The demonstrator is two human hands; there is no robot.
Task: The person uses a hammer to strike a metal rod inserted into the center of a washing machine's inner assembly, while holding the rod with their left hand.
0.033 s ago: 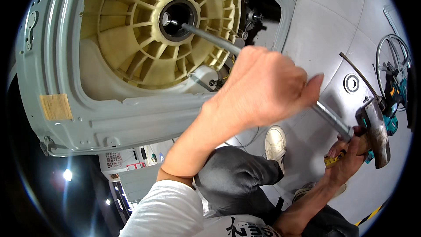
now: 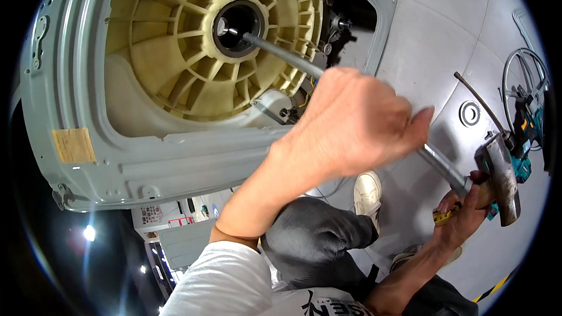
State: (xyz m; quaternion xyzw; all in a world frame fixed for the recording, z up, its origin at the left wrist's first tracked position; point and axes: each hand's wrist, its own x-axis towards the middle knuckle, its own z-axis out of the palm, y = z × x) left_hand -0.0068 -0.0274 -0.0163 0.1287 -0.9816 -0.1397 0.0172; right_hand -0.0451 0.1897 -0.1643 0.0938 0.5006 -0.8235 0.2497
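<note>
From where I stand, the person's left hand (image 2: 363,120) is wrapped in a firm fist around the middle of a long metal rod (image 2: 281,52), round, grey and smooth. 1 end of the rod reaches into the dark hole at the centre of a big drum (image 2: 158,58), cream plastic moulded with spoke-like ribs and curved rings. A thick, dark collar (image 2: 237,52) circles that hole. The rod slants down to the right, its other end right by the thumb of the right hand (image 2: 462,219). That hand is closed on the handle of a hammer (image 2: 504,190), close under the head; I cannot tell whether its fingers also press on the rod. The hammer's head is a heavy block of steel, scuffed and stained brown.

Around the drum runs a grey sheet-metal casing (image 2: 193,161) with pressed grooves and a tan paper label (image 2: 74,145) on it. On the pale, smooth floor (image 2: 433,41) lies a flat grey ring (image 2: 469,104), with a teal-and-black power tool (image 2: 521,167) beyond the hammer. A cream shoe (image 2: 367,193) shows below the rod.
</note>
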